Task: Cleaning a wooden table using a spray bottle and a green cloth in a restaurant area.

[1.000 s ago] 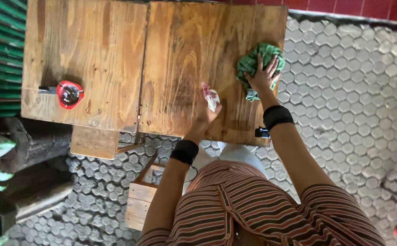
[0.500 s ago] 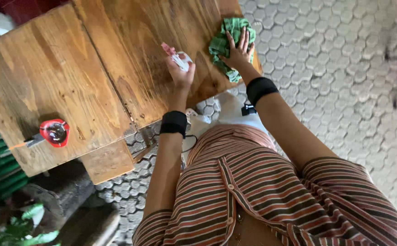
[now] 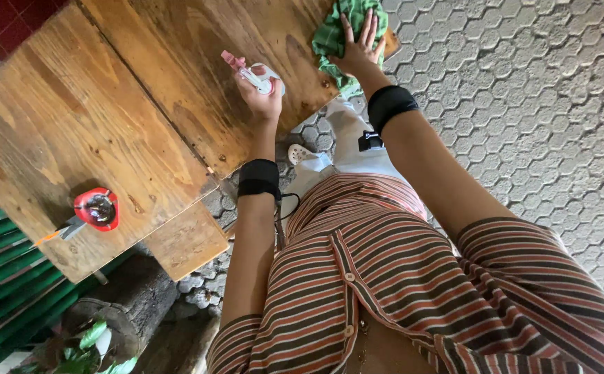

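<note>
The left hand [image 3: 264,97] is closed around a small spray bottle [image 3: 253,75], light and probably slippery. The right hand [image 3: 359,50] lies open, fingers spread, on a soft green cloth [image 3: 335,34] at the desk [image 3: 142,104] edge.

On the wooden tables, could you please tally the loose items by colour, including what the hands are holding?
Green: 1, the cloth under the right hand
Pink and white: 1, the spray bottle held in the left hand
Red: 1, the ashtray on the left wooden table
Total: 3
</note>
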